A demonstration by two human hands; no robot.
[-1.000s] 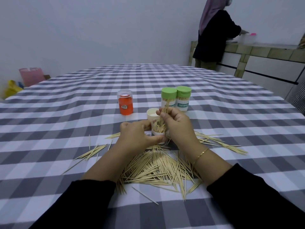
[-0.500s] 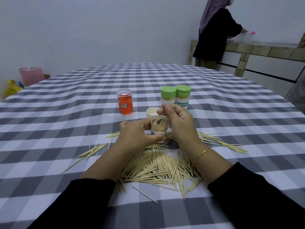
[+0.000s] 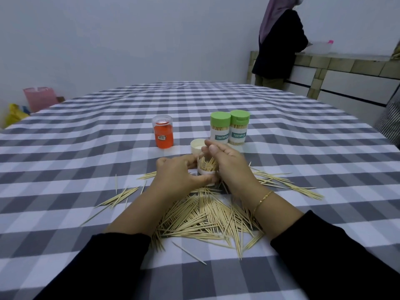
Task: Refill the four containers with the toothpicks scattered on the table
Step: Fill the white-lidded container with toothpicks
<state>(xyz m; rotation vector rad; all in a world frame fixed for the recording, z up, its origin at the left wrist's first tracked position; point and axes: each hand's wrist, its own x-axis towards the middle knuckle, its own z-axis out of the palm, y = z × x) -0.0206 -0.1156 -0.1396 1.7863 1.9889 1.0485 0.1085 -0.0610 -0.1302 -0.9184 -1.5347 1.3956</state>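
Grey-and-white checked cloth (image 3: pixel 86 161) covers the table, and most of the toothpicks (image 3: pixel 205 219) lie heaped on it between my forearms, with thinner scatters off to the left and right.

My left hand (image 3: pixel 177 178) grips the clear jar (image 3: pixel 206 169) just beyond the heap, thumb and fingers wrapped round its lower half. My right hand (image 3: pixel 227 163) hangs over the jar's mouth with the fingers loosely curled, and I can see nothing pinched in them. 1 second ago that hand held a bundle of toothpicks upright above the rim; half a second ago the bundle had dropped in and the fingers were lifting off. Now those sticks lean inside the jar, which looks roughly half full.

So 1 more load is in, and I judge this jar wants several more before its white cap (image 3: pixel 197 146), lying open side up just behind it, can go back on.

2 green-capped jars (image 3: pixel 229 131) stand closed and packed, side by side behind my right hand. An orange jar (image 3: pixel 163 135) stands apart to their left; I cannot tell whether any toothpicks are in it. I would count 2 of 4 done, a 3rd in hand.

Nothing else on the table has shifted. At the counter behind, another person (image 3: pixel 279 40) stands turned away.
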